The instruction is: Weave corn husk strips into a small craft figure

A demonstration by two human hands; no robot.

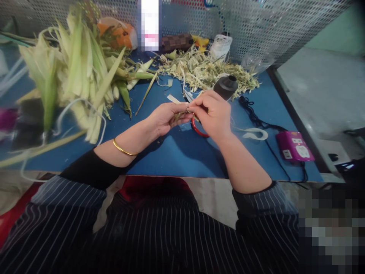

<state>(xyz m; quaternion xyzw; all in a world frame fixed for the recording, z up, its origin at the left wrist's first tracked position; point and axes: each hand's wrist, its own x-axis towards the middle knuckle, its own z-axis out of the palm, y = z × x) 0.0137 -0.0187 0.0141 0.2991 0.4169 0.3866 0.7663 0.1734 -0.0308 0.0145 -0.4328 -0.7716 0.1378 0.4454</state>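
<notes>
Over the middle of the blue table, my left hand [171, 117] holds a small bunch of thin greenish husk strips [180, 114] between thumb and fingers. A gold bangle is on that wrist. My right hand [213, 114] touches the left fingertips, thumb and forefinger pinched together at the strips; what exactly sits in the pinch is too small to make out. Scissors with a red handle [199, 131] lie partly hidden beneath my hands. A pale flat strip [173, 99] sticks out behind my left fingers. Just beyond my right hand is a black cylindrical object [226, 86].
Long green husks [82, 72] are heaped at the left. Cut husk pieces [194, 70] form a pile at the back, before a perforated metal screen [245, 23]. A purple box [295, 146] with black cords and a white loop [256, 134] lie on the right.
</notes>
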